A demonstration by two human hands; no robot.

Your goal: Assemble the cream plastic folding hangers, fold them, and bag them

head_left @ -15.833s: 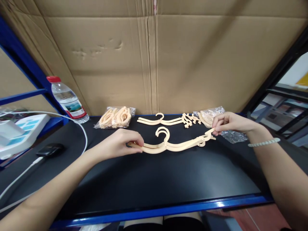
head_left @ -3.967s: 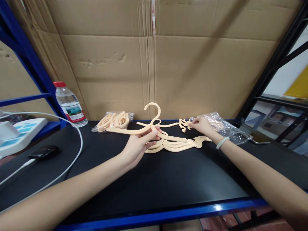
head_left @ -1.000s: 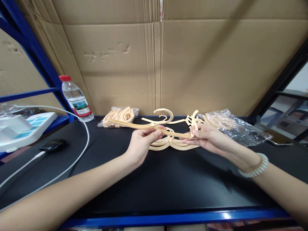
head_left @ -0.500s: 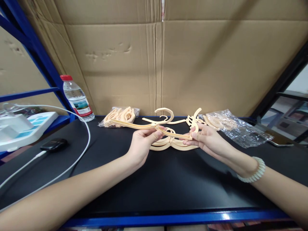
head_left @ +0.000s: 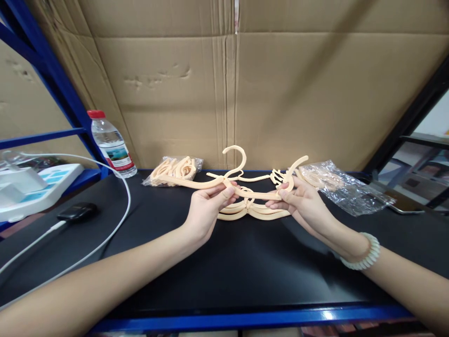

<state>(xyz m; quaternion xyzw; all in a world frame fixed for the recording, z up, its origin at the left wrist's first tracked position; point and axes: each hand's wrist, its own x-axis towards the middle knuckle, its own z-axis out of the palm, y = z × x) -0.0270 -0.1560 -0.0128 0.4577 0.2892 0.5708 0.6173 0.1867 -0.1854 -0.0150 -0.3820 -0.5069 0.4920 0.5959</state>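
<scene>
Above the black table (head_left: 217, 262) I hold a cream plastic hanger (head_left: 196, 182) level. My left hand (head_left: 207, 206) pinches it at the middle, just below its hook. Fingers of my right hand (head_left: 298, 201) are closed on a small curved cream end piece (head_left: 296, 167) at the hanger's right tip. A stack of finished hangers (head_left: 252, 211) lies on the table directly under both hands. Another hanger (head_left: 245, 177) lies behind them near the cardboard wall.
A clear bag of cream parts (head_left: 173, 168) lies at the back left, a crumpled clear bag (head_left: 342, 185) at the back right. A water bottle (head_left: 111, 145), a white cable (head_left: 87, 248), a black object (head_left: 77, 210) and a white device (head_left: 31, 187) are on the left.
The hanger's hook has turned from lying flat to standing upright. My right hand has shifted slightly right and its end piece now sticks out further at the hanger's right tip.
</scene>
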